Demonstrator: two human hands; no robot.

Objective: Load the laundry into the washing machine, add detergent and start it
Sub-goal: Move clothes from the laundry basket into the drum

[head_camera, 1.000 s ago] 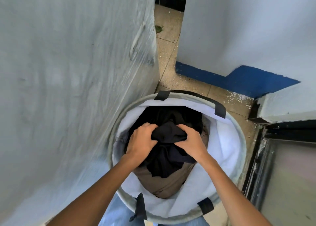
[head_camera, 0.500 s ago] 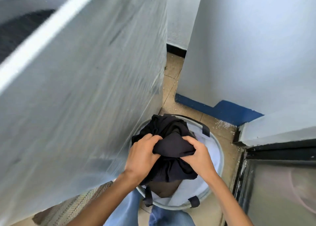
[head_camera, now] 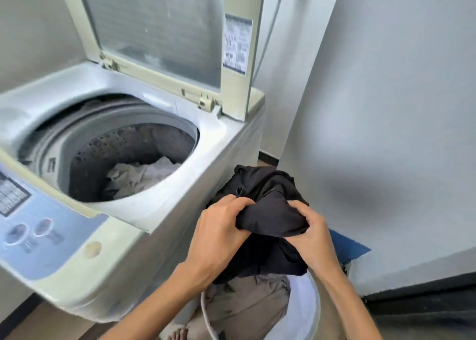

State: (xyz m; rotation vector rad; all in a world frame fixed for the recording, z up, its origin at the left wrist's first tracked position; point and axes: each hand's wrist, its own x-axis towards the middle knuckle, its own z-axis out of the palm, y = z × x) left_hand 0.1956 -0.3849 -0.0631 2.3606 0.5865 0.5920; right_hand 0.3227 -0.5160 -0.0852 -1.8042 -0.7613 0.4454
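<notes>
Hanging from both hands [head_camera: 219, 234] [head_camera: 314, 241], garment [head_camera: 270, 211] hides basket [head_camera: 305, 311] (partly).

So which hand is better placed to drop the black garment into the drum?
Probably the left hand: it and the right hand both grip the garment, but the left is on the side of the open drum.

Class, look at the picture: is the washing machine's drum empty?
No, pale laundry lies at the bottom of the drum.
</notes>
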